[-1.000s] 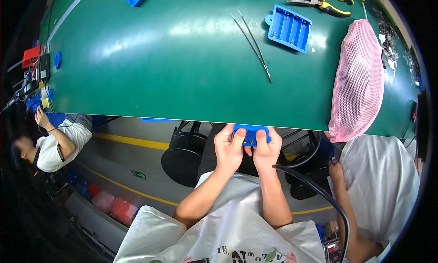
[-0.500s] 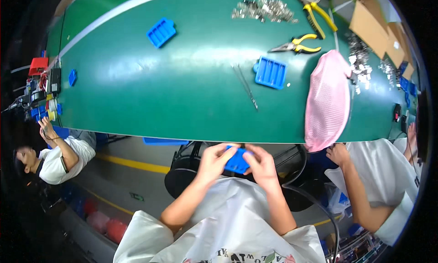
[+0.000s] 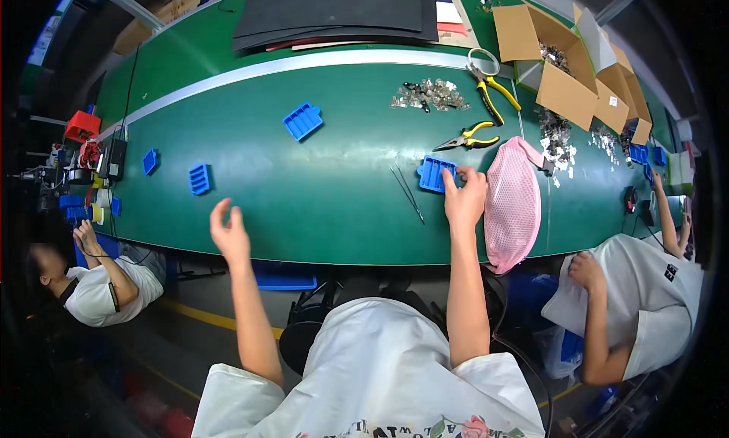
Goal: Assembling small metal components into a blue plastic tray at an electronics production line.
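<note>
On the green table, my right hand (image 3: 465,202) has its thumb and fingers at the right edge of a blue compartment tray (image 3: 433,173), gripping it there. My left hand (image 3: 231,231) hovers over the left part of the table near its front edge, fingers apart and holding nothing. Just beyond it lies a small blue compartment tray (image 3: 199,180). Another blue tray (image 3: 303,122) rests farther back. Tweezers (image 3: 408,195) lie left of my right hand, and a pink mesh pouch (image 3: 512,202) is close on its right.
Beyond my right hand are long-nose pliers (image 3: 467,139), yellow-handled pliers (image 3: 490,96) and a pile of small metal parts (image 3: 431,94). Open cardboard boxes (image 3: 566,96) stand at the back right. One person (image 3: 114,278) sits at left, another (image 3: 623,309) at right.
The blue tray held in both hands over my lap now lies on the table at left. My hands have separated: left reaching forward-left, empty; right reaching forward to another tray. The view has shifted.
</note>
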{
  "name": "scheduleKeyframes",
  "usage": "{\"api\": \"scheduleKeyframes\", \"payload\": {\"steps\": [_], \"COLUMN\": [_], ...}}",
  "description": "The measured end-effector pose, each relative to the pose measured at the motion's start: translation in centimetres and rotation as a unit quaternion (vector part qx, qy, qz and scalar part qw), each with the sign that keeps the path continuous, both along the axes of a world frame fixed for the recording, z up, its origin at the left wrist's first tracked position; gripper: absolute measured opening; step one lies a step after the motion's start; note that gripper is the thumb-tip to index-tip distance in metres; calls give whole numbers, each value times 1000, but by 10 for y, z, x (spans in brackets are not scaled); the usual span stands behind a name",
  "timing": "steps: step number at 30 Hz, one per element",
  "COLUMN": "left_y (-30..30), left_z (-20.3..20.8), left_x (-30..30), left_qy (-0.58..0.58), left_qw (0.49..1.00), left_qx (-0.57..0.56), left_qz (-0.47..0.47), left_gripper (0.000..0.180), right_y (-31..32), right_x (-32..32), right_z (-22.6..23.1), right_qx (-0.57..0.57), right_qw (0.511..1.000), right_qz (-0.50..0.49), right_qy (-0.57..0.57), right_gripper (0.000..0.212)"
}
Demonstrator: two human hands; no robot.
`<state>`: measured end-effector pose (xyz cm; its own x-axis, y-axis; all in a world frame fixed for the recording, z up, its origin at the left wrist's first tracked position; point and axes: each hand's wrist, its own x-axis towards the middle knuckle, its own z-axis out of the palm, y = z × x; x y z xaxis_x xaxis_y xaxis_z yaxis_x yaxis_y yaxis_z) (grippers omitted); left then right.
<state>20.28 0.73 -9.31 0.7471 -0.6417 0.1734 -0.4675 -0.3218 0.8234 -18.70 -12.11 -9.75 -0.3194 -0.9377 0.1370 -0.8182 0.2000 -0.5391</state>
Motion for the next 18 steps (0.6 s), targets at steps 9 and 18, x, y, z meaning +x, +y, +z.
{"api": "scheduleKeyframes", "payload": {"steps": [9,18], "left_y": [-21,8], "left_z": [67,109], "left_x": [-192,-241], "left_qy": [156,95], "left_qw": [936,890], "left_qx": [-69,-158], "left_qz": [-307,-418], "left_gripper": [24,33], "right_y": [37,125], "right_x": [0,-13], "right_z": [42,103], "right_qx": [-72,-152], "right_qw": [872,764], "right_qz": [23,286], "right_qy": [-483,-559], "right_gripper": [23,36]}}
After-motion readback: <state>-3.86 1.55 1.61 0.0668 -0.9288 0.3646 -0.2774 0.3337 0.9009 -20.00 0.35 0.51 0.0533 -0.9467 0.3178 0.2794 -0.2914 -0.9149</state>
